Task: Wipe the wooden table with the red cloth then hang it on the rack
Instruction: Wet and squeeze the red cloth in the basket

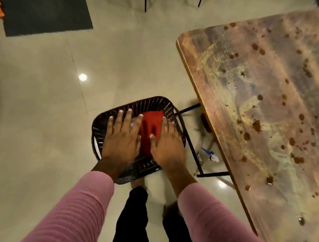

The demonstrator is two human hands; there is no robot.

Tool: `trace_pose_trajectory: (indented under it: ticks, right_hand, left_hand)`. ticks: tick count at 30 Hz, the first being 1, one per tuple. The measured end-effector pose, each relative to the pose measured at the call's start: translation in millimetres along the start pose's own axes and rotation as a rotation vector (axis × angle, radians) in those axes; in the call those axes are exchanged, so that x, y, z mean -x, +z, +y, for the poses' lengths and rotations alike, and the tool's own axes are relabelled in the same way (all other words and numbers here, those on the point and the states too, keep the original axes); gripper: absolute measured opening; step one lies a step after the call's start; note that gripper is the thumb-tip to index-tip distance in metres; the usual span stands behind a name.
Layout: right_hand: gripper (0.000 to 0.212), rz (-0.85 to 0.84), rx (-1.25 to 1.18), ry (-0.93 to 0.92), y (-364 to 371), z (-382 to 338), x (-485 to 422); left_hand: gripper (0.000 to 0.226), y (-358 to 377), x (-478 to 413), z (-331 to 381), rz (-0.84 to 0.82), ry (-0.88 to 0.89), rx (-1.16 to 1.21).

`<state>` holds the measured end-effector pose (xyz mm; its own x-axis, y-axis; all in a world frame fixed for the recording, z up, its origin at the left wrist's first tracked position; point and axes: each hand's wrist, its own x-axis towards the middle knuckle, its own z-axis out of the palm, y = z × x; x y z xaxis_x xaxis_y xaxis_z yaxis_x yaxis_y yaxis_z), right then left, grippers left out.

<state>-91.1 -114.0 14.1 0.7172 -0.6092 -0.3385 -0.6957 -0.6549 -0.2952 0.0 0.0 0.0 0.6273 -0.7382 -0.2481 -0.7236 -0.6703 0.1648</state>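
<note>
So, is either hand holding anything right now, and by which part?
Nothing is gripped. The left hand and right hand lie open, fingers straight, over the red cloth in the black woven basket.

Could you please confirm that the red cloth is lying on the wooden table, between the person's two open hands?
Not quite. The red cloth lies in the dark basket on the floor, not on the wooden table, which stands apart to the right. The rest holds: in the head view, the cloth shows between the open left hand and the open right hand.
</note>
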Motion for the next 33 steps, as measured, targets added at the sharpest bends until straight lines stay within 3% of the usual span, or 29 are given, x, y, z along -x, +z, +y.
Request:
trace_pose_trajectory:
  ticks: [4, 11, 16, 22, 25, 33]
  right_hand:
    - [0.071, -0.161, -0.146, 0.198, 29.2, -0.6, -20.6]
    - [0.054, -0.209, -0.508, 0.517, 45.8, 5.2, -58.7]
    - [0.065, -0.246, -0.62, 0.678, 57.1, 2.2, -71.7]
    - [0.056, -0.243, -0.547, 0.774, 76.0, 3.9, -84.6]
    - [0.063, -0.173, -0.461, 0.767, 87.4, -0.7, -91.0]
    - [0.034, -0.085, -0.37, 0.781, 79.3, 5.2, -97.7]
  left_hand:
    - [0.061, 30.4, -1.0, -14.6, -0.072, -0.008, -0.015]
    - [0.063, 53.0, -11.5, -19.7, -0.209, -0.031, 0.017]
    - [0.065, 61.0, -18.9, -23.4, -0.296, -0.048, 0.036]
    - [0.072, 71.3, -28.4, -32.6, -0.442, -0.075, 0.068]
    - [0.079, 79.0, -32.1, -33.5, -0.543, -0.073, 0.035]
    - [0.093, 83.2, -35.7, -26.7, -0.664, -0.131, 0.041]
